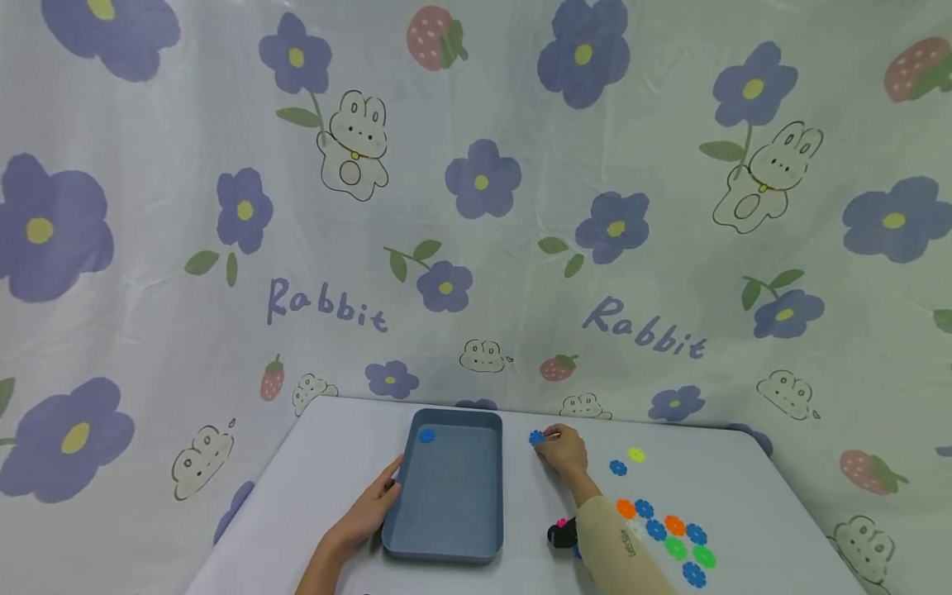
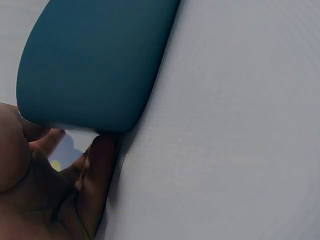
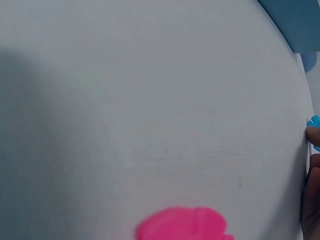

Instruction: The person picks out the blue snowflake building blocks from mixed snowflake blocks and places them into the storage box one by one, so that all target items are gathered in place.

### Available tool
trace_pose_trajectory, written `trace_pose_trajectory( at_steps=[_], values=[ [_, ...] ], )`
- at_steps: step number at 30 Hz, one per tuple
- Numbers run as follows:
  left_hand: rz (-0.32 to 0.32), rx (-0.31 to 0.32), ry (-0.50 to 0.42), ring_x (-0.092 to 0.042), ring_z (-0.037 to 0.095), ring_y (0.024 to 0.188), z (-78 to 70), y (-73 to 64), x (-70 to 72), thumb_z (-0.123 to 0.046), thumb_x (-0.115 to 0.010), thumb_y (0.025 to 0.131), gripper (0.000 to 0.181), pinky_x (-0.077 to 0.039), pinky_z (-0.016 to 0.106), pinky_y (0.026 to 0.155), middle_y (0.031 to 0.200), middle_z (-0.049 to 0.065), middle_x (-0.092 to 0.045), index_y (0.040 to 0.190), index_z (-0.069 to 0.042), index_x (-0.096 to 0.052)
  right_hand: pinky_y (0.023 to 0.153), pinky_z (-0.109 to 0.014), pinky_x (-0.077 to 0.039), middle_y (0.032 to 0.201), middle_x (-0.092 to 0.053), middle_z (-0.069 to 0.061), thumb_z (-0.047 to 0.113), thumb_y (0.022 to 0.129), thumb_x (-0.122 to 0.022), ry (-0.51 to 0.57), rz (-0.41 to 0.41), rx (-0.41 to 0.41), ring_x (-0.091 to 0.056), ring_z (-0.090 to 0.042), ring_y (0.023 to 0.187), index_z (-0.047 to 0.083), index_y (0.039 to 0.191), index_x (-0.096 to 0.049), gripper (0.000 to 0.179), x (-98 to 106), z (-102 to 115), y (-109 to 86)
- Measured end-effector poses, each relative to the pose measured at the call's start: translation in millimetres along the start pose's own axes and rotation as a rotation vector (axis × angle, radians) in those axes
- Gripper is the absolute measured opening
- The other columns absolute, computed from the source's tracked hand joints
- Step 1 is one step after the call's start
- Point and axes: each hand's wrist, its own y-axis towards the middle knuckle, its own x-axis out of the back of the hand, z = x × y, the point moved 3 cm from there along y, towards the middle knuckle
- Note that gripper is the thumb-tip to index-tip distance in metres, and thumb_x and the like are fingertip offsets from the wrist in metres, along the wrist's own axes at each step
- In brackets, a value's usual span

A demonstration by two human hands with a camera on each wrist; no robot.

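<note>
My left hand [image 1: 369, 510] grips the left side of a grey-blue rectangular tray [image 1: 496, 496]. In the left wrist view, its fingers [image 2: 100, 170] meet the edge of the tray [image 2: 95, 65]. Inside the tray, near its far left corner, lies one blue notched plastic disc [image 1: 427, 435]. To the right of the tray, my right hand [image 1: 565, 452] pinches another blue notched disc [image 1: 536, 438] between thumb and fingertips. Only part of that hand [image 3: 312, 195] and the disc [image 3: 315, 121] shows at the right edge of the right wrist view.
Several orange, blue and green discs [image 1: 674, 547] lie scattered at the table's right. Farther back are a blue disc [image 1: 618, 468] and a yellow one [image 1: 635, 454]. A pink disc [image 3: 182, 225] lies under my right forearm. A patterned curtain [image 1: 476, 248] hangs behind the white table [image 1: 297, 471].
</note>
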Motion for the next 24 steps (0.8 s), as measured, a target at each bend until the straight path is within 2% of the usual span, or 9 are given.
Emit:
trace_pose_trajectory(
  at_steps=[7,13,18,24],
  values=[
    [-0.011,-0.003,-0.005,-0.012,0.050,0.140,1.8,-0.2,0.5,-0.025,-0.042,0.106,0.054,-0.011,0.064,0.108,0.154,0.031,-0.017,0.156,-0.020,-0.023,0.062,-0.035,-0.044,0.077,-0.060,-0.004,0.010,0.079,-0.075,0.070,-0.017,0.019,-0.054,-0.021,0.071,0.008,0.083,-0.063,0.012,0.7,4.9,-3.9],
    [-0.004,-0.015,0.004,-0.011,0.050,0.140,0.3,-0.2,0.8,-0.026,-0.041,0.106,0.054,-0.011,0.064,0.108,0.154,0.030,-0.016,0.156,-0.020,-0.023,0.055,-0.029,-0.047,0.076,-0.062,-0.006,0.009,0.083,-0.072,0.238,-0.044,0.005,-0.057,-0.018,0.066,0.004,0.086,-0.064,0.010,-3.6,6.2,-4.1],
    [-0.003,-0.015,0.005,-0.011,0.051,0.139,0.3,-1.0,0.5,-0.026,-0.041,0.106,0.054,-0.011,0.065,0.108,0.154,0.032,-0.016,0.156,-0.019,-0.023,0.052,-0.027,-0.050,0.076,-0.064,-0.008,0.007,0.087,-0.068,0.387,-0.014,0.040,-0.061,-0.016,0.063,0.000,0.089,-0.062,0.009,-12.8,8.0,-4.8],
    [0.004,-0.013,0.010,-0.012,0.050,0.140,0.8,-0.3,-0.3,-0.025,-0.042,0.106,0.054,-0.011,0.064,0.108,0.154,0.031,-0.017,0.156,-0.019,-0.023,0.056,-0.030,-0.054,0.079,-0.066,-0.010,0.006,0.087,-0.068,0.459,0.015,0.046,-0.064,-0.018,0.065,-0.001,0.092,-0.061,0.011,-20.2,13.6,-7.0]
  ],
)
